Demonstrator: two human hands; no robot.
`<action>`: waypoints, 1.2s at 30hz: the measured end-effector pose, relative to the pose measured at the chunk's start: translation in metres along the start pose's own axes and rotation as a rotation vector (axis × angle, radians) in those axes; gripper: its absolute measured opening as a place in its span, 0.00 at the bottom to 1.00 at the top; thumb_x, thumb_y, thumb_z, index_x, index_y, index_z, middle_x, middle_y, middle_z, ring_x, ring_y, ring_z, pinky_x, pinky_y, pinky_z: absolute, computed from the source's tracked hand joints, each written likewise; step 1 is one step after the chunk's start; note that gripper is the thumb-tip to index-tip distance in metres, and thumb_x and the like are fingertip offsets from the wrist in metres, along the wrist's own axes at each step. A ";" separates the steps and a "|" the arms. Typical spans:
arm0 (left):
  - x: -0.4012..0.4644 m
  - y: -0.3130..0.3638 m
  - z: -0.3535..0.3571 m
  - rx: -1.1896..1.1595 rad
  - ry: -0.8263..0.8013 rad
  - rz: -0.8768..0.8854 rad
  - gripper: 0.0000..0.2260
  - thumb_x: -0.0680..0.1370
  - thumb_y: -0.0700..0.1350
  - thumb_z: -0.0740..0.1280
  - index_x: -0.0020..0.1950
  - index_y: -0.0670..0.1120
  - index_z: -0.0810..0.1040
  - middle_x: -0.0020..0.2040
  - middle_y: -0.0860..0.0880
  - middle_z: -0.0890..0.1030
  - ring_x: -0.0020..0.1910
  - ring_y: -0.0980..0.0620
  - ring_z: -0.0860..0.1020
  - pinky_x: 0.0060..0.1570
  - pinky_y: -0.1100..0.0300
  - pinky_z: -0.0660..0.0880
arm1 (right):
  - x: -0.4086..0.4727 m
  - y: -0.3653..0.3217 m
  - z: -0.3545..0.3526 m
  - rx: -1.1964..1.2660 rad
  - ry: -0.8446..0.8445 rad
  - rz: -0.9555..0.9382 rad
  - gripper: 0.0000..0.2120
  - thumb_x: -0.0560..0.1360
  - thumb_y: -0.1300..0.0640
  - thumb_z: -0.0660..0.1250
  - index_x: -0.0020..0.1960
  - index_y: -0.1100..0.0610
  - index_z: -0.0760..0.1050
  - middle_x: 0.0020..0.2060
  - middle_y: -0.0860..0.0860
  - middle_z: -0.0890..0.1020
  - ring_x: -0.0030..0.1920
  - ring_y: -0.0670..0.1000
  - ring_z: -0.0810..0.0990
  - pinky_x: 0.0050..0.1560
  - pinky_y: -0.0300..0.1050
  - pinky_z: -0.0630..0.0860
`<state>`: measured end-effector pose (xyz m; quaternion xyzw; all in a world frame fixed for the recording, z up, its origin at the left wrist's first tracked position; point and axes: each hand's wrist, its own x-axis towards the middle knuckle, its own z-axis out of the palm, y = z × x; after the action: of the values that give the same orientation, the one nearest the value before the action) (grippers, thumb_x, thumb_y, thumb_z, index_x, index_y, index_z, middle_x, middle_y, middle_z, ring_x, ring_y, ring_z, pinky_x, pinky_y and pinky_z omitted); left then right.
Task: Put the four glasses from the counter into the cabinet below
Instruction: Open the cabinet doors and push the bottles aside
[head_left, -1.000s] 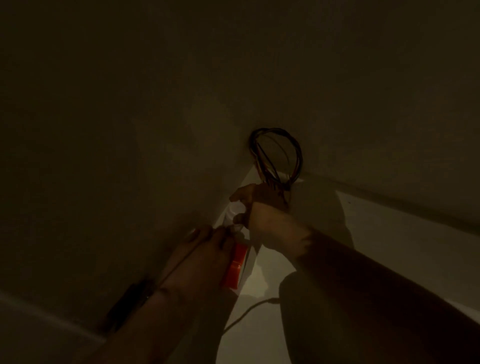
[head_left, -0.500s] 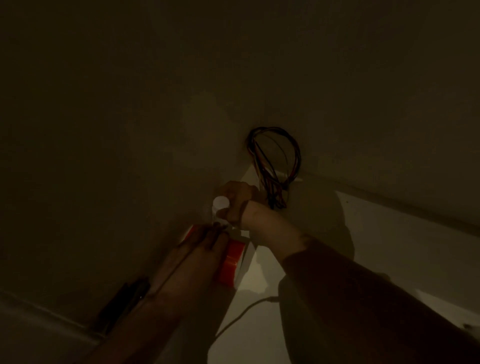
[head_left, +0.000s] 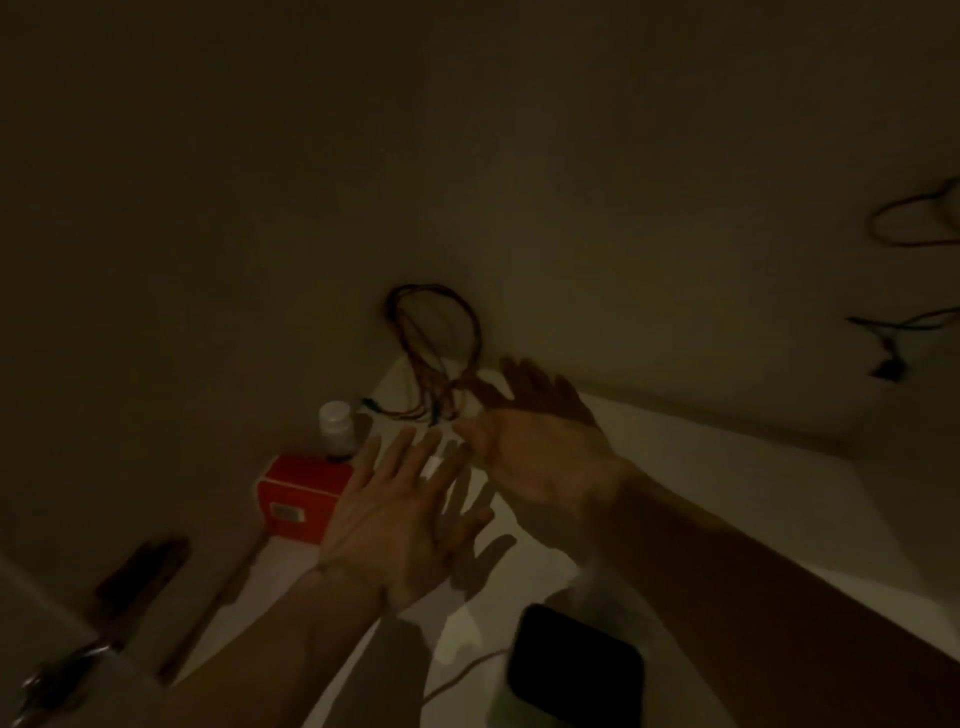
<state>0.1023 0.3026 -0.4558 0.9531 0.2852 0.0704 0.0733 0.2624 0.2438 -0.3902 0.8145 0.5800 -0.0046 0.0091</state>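
The scene is dim and no glass shows. My left hand (head_left: 400, 514) hovers flat over the white counter (head_left: 727, 499), fingers spread and empty, just right of a red box (head_left: 301, 493). My right hand (head_left: 540, 457) is beside it, palm turned up, fingers apart and holding nothing. A small white bottle (head_left: 336, 426) stands on the red box in the corner, apart from both hands.
A bundle of loose wires (head_left: 436, 353) hangs from the wall at the counter's corner; more wires (head_left: 914, 223) hang at the far right. A dark rectangular object (head_left: 571, 675) sits at the counter's near edge with a white cable (head_left: 462, 675). Dark tools (head_left: 135, 587) lie at the left.
Both hands have let go of the white bottle and red box and pulled back toward me, opening flat. The view has also shifted, so the bottle now stands free on the box.
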 end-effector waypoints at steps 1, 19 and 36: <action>0.003 0.011 -0.005 -0.007 0.002 0.004 0.36 0.74 0.72 0.33 0.80 0.60 0.45 0.82 0.52 0.46 0.79 0.52 0.38 0.76 0.47 0.39 | -0.013 0.010 -0.007 -0.012 -0.003 0.013 0.29 0.82 0.37 0.44 0.81 0.44 0.51 0.82 0.54 0.50 0.80 0.57 0.46 0.78 0.61 0.46; -0.054 0.075 -0.010 0.082 -0.207 0.615 0.42 0.70 0.80 0.50 0.78 0.65 0.37 0.81 0.57 0.46 0.78 0.56 0.38 0.74 0.47 0.33 | -0.195 0.133 0.046 0.206 -0.132 0.187 0.50 0.69 0.22 0.56 0.81 0.43 0.42 0.82 0.48 0.45 0.81 0.52 0.45 0.78 0.51 0.49; -0.100 0.011 -0.038 -0.049 -0.046 0.408 0.37 0.74 0.56 0.71 0.77 0.61 0.56 0.71 0.60 0.66 0.64 0.60 0.69 0.57 0.63 0.74 | -0.138 0.092 0.065 0.544 0.147 0.030 0.31 0.65 0.49 0.81 0.65 0.51 0.76 0.58 0.49 0.82 0.55 0.53 0.81 0.55 0.56 0.79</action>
<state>0.0184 0.2417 -0.4257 0.9904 0.0826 0.0689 0.0871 0.3044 0.0822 -0.4521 0.7937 0.5445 -0.1009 -0.2518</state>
